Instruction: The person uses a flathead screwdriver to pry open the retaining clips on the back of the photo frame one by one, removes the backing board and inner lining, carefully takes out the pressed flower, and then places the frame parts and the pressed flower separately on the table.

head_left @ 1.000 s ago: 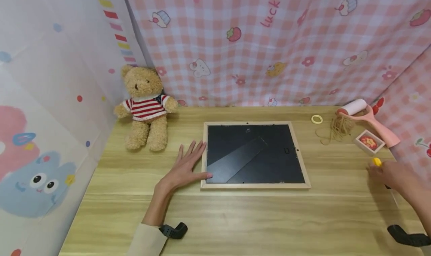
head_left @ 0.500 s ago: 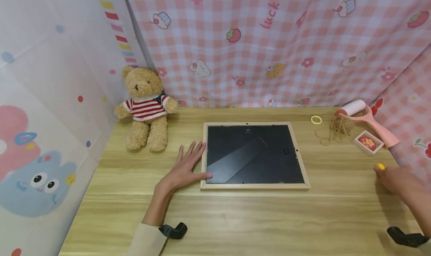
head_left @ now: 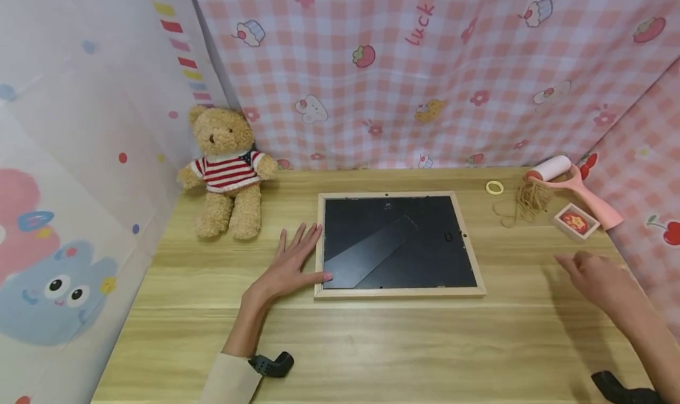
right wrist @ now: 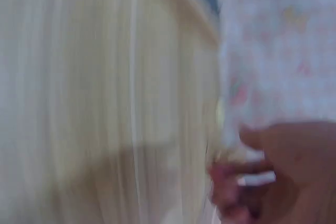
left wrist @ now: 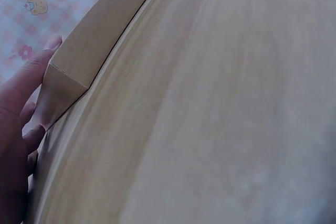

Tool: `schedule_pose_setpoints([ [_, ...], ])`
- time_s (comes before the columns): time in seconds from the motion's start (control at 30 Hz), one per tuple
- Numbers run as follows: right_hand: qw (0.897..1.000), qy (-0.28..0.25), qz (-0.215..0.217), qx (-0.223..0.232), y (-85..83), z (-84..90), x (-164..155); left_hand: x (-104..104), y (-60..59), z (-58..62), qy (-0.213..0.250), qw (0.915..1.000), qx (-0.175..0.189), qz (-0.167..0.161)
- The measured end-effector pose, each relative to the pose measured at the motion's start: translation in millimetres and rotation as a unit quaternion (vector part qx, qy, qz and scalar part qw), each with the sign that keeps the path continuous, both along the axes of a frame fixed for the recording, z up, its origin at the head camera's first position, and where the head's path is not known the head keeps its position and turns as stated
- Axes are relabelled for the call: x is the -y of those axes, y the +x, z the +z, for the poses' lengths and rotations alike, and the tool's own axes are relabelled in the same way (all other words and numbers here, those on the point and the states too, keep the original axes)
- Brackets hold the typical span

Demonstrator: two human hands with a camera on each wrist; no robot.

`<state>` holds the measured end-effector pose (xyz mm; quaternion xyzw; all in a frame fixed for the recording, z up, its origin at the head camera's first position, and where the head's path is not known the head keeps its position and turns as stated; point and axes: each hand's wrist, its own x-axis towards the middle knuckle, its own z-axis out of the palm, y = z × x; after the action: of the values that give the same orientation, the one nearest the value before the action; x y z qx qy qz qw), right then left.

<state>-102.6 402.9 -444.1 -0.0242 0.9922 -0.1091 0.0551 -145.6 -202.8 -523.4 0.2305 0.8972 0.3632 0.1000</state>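
Wooden table (head_left: 372,345) was covered by face-down picture frame (head_left: 398,244). Left hand (head_left: 289,265) lay flat, fingers straight, against frame's left edge. Right hand (head_left: 597,280) hovered; grasp could not be told. Frame judged rigid, fragile; best lifted by edges.

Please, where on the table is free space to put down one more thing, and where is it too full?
The widest bare strip of the table runs along the near edge, below the picture frame and between both arms. Another bare patch lies between the frame and the right hand. The far right corner is crowded: lint roller, small box, string bundle, yellow ring.
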Motion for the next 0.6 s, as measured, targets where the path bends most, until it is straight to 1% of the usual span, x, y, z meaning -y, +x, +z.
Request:
schedule_pose_setpoints([
  [0.03, 0.999, -0.039, 0.018, 0.008, 4.8, 1.8, 16.3, 0.0, 0.1, 1.4, 0.000, 1.0000, -0.001, -0.001],
  [0.07, 0.995, -0.086, 0.037, 0.017, 10.0, 1.5, 32.8, -0.1, -0.1, 2.7, 0.000, 1.0000, -0.001, -0.003],
  [0.1, 0.988, -0.136, 0.057, 0.036, 14.3, 2.0, 49.1, -0.1, -0.3, 3.9, 0.002, 1.0000, -0.002, -0.005],
  [0.13, 0.980, -0.179, 0.080, 0.043, 19.7, -1.5, 65.0, -0.1, -0.6, 4.1, 0.003, 1.0000, -0.001, -0.005],
  [0.17, 0.968, -0.221, 0.101, 0.055, 25.1, -5.1, 80.1, -0.1, -0.4, 5.4, 0.005, 1.0000, 0.000, -0.005],
  [0.2, 0.955, -0.262, 0.121, 0.068, 31.1, -9.6, 94.8, -0.3, -0.5, 6.3, 0.006, 1.0000, 0.001, -0.004],
  [0.27, 0.920, -0.342, 0.158, 0.105, 41.4, -20.3, 120.0, -1.3, -0.8, 9.3, 0.010, 0.9999, 0.011, -0.008],
  [0.3, 0.902, -0.375, 0.167, 0.131, 45.7, -24.9, 131.1, -1.4, -1.1, 10.6, 0.014, 0.9997, 0.018, -0.010],
  [0.37, 0.870, -0.428, 0.158, 0.188, 52.9, -32.3, 151.3, -1.3, -2.4, 13.6, 0.020, 0.9989, 0.038, -0.018],
  [0.4, 0.855, -0.451, 0.147, 0.210, 55.3, -35.4, 159.8, -1.0, -3.7, 14.9, 0.025, 0.9981, 0.052, -0.021],
  [0.43, 0.843, -0.470, 0.136, 0.223, 57.1, -38.3, 167.4, -0.2, -5.4, 16.1, 0.035, 0.9970, 0.066, -0.022],
  [0.5, 0.829, -0.496, 0.112, 0.232, 58.9, -43.1, 180.8, 2.3, -11.0, 17.9, 0.060, 0.9934, 0.097, -0.015],
  [0.57, 0.818, -0.520, 0.094, 0.228, 59.4, -48.0, 191.3, 5.1, -19.7, 18.6, 0.103, 0.9872, 0.121, -0.003],
  [0.6, 0.815, -0.527, 0.089, 0.222, 59.5, -50.0, 195.6, 5.9, -25.3, 18.3, 0.123, 0.9842, 0.126, 0.006],
])
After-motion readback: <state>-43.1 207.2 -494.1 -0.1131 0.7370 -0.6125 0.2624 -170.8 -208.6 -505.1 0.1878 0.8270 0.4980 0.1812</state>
